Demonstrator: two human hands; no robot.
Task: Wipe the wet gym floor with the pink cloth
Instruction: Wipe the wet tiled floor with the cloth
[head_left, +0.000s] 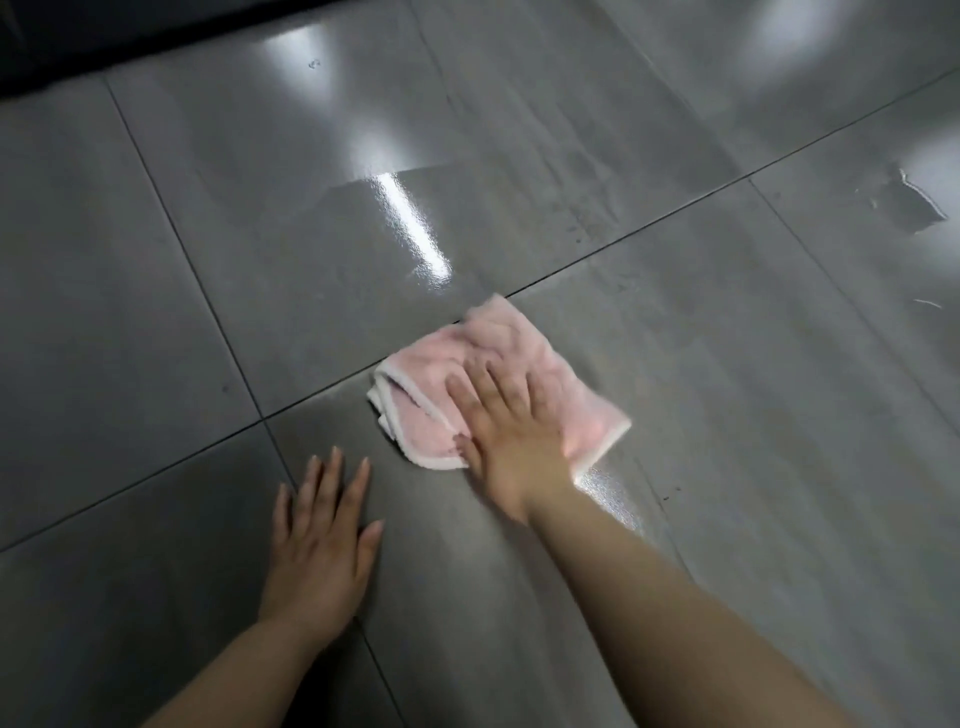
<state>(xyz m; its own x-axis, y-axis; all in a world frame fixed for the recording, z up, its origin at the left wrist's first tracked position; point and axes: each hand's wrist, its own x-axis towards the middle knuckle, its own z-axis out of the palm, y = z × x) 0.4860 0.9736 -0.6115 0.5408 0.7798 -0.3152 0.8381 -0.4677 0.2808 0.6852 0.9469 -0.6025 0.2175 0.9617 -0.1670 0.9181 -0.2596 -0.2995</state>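
A folded pink cloth (519, 343) with a white hem lies on the grey tiled floor (727, 415), across a grout line near the middle. My right hand (506, 431) presses flat on the cloth's near half, fingers spread and pointing away from me. My left hand (319, 540) rests flat on the bare tile to the left and nearer me, fingers apart, holding nothing. A wet film (410, 228) shines on the tile just beyond the cloth, and a smaller wet patch (610, 491) glistens right of my right wrist.
A puddle (917, 208) sits on the tile at the far right edge. A dark strip (130, 31), perhaps a mat or a wall base, runs along the top left. Ceiling lights reflect off the glossy tiles at the top.
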